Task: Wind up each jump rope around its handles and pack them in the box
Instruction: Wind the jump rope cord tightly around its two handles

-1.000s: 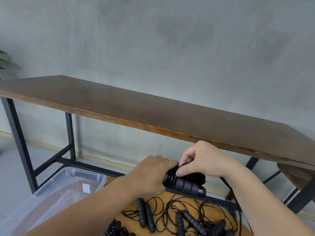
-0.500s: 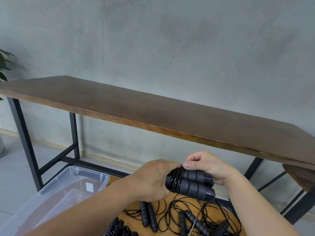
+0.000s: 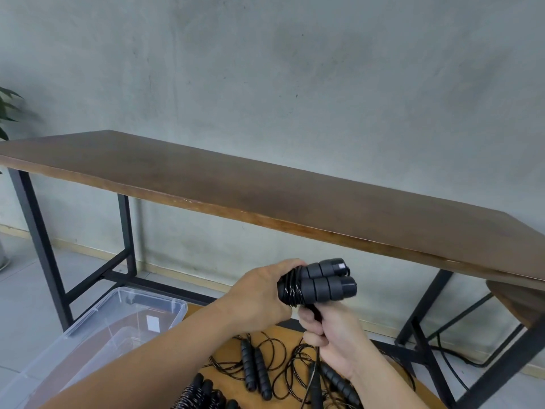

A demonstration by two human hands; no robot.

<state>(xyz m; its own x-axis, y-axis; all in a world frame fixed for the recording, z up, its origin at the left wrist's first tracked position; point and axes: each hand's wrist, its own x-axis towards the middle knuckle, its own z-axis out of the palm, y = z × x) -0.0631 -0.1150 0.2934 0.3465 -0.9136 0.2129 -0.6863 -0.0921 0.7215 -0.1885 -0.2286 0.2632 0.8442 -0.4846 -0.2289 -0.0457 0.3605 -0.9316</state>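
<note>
The left hand (image 3: pixel 259 296) is wrapped around one end of a pair of black foam jump-rope handles (image 3: pixel 321 283), held side by side and roughly level in the air in front of the long wooden bench, with several turns of thin black cord (image 3: pixel 290 290) already coiled around them next to the left fingers. The right hand (image 3: pixel 333 335) sits just below the handles, its fingers closed on the loose run of cord, which drops from the fist toward the low round tabletop (image 3: pixel 283 335). On that tabletop lie more unwound ropes (image 3: pixel 256 367), their handles and cords tangled together, and at the bottom edge a cluster of already wound bundles (image 3: pixel 203 394) seems to sit, though it is partly cut off. The clear plastic box (image 3: pixel 124 317) stands on the floor to the left, well apart from the hands, and what it holds cannot be made out. The step in hand looks like winding, with much cord apparently left to take up. To do it well, the left grip should likely keep both handles pressed parallel so they do not splay, while the right keeps light tension and lays each turn snug beside the last. The trailing cord may snag the tangle below, so lifting it clear seems wise.
</note>
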